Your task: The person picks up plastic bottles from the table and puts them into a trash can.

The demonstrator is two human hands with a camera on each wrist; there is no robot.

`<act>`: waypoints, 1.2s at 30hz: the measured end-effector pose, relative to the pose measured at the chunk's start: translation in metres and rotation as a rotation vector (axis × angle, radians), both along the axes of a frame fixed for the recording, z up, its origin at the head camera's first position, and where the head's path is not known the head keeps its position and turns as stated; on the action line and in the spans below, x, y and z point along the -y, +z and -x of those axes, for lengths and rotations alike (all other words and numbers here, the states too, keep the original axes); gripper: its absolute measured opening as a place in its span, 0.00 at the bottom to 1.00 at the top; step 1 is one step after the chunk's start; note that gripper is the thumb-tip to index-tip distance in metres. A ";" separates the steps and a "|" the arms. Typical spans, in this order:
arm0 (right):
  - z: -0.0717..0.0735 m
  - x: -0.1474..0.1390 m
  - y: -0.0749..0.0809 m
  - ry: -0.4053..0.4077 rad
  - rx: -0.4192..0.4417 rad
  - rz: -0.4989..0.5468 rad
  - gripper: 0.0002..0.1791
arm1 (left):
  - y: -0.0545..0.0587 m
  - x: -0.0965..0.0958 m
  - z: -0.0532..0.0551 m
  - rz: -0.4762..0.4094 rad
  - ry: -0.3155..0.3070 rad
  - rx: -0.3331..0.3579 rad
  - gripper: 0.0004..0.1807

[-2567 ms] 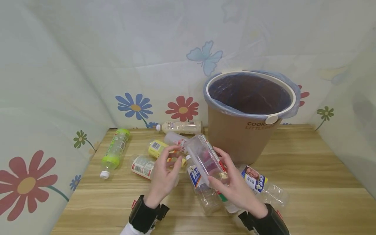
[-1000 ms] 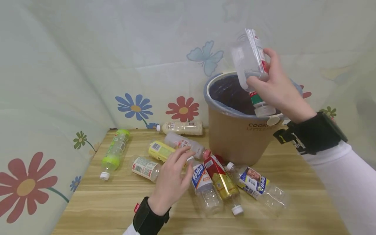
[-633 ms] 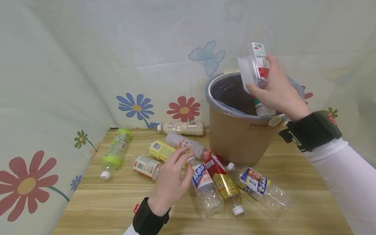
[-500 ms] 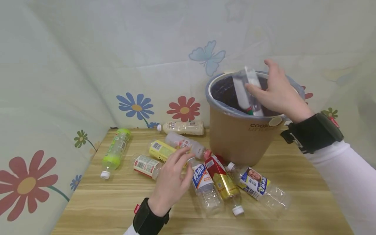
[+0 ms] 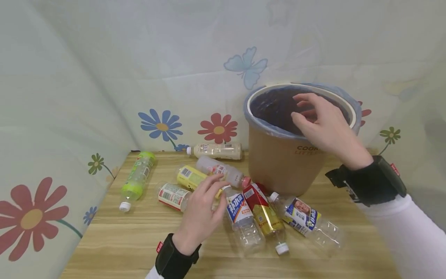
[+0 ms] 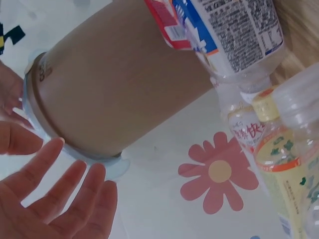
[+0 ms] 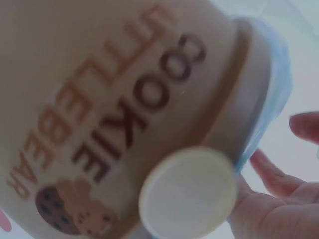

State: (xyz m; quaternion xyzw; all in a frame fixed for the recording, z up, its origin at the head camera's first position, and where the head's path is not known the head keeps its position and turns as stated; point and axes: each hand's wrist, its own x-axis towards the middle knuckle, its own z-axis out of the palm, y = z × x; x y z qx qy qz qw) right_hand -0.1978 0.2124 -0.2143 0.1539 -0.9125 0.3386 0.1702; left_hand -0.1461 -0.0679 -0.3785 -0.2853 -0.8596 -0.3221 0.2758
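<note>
Head view: the right hand is over the mouth of a brown bin, fingers bent and parted from the thumb, grasping nothing. A blue liner is folded over the bin's rim. The left hand is loosely curved and unloaded above the table; contact with the blue-and-white-labelled bottle just beside it cannot be determined. Right of that bottle lie a red-and-gold bottle and a blue-and-yellow-labelled bottle. Left of it lie a yellow-labelled bottle, partly hidden by the left hand, and a barcode-labelled bottle. Behind these lie a pink-capped bottle and a cream-coloured bottle. A green bottle lies apart at far left.

Left wrist view: the left hand's fingers are extended, slightly bent, the thumb near the forefinger. Bottles are apart from it.

Right wrist view: the bin reads "COOKIE LITTLEBEAR" beside a round pale disc. The right hand is partly visible, thumb and finger well parted.
</note>
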 end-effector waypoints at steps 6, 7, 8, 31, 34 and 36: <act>-0.022 0.016 -0.028 0.054 -0.272 0.160 0.14 | 0.005 0.007 0.003 0.060 -0.033 -0.006 0.14; -0.026 0.019 -0.035 0.075 -0.311 0.187 0.13 | 0.005 0.007 0.003 0.068 -0.035 -0.004 0.14; -0.030 0.022 -0.042 0.101 -0.338 0.216 0.13 | 0.004 0.008 0.004 0.078 -0.036 0.000 0.14; -0.061 0.046 -0.157 0.174 -0.153 0.335 0.15 | -0.044 -0.009 0.007 0.525 -0.158 0.086 0.33; -0.060 0.047 -0.159 0.189 -0.131 0.338 0.14 | -0.051 -0.012 0.007 0.564 -0.160 0.082 0.34; -0.060 0.048 -0.160 0.196 -0.110 0.345 0.15 | -0.054 -0.014 0.007 0.585 -0.168 0.082 0.35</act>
